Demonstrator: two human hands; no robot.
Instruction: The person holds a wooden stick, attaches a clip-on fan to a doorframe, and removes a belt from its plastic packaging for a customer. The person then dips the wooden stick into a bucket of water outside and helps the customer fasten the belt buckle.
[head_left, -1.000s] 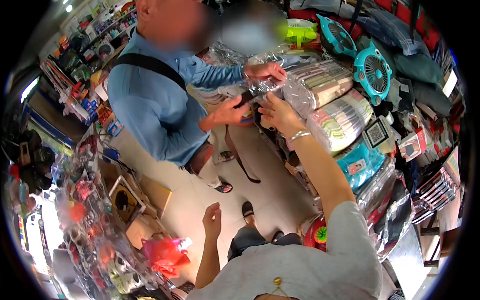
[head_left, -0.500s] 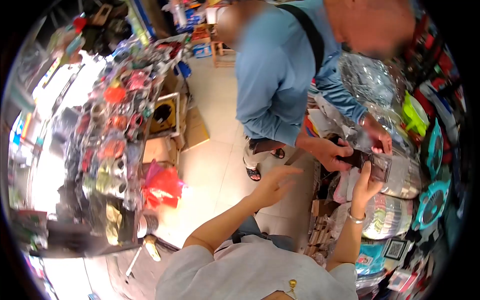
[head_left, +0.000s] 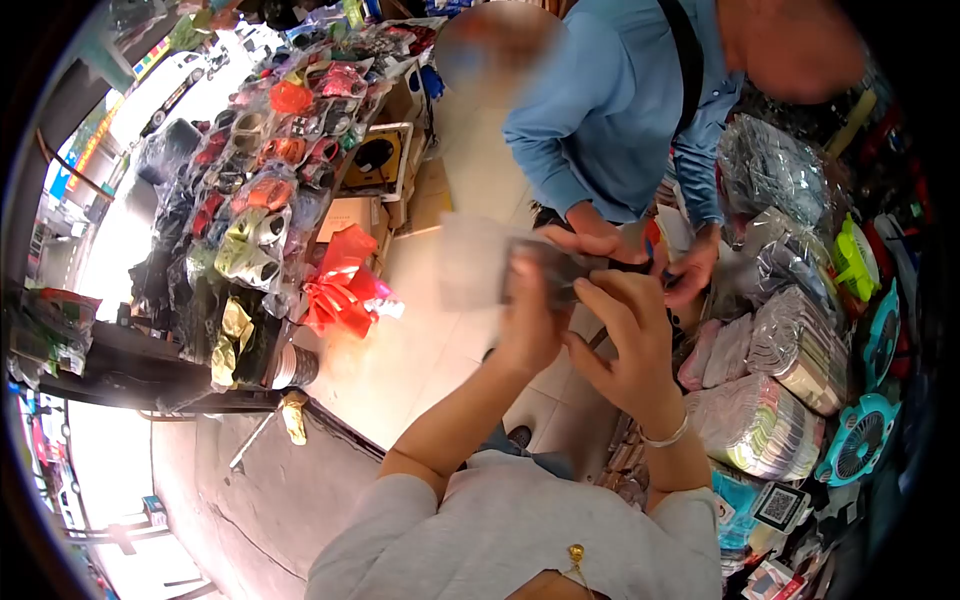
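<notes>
The left hand (head_left: pixel 532 325) grips a blurred, dark, flat packet (head_left: pixel 562 268) with translucent plastic (head_left: pixel 470 265) above the pale tiled floor (head_left: pixel 425 345). The right hand (head_left: pixel 635 340) curves at the packet's edge; I cannot tell whether it grips.

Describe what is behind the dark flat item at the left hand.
Past the edges of the dark flat item, pale floor and the other person's hand show. Whatever lies directly behind it is covered and cannot be seen.
</notes>
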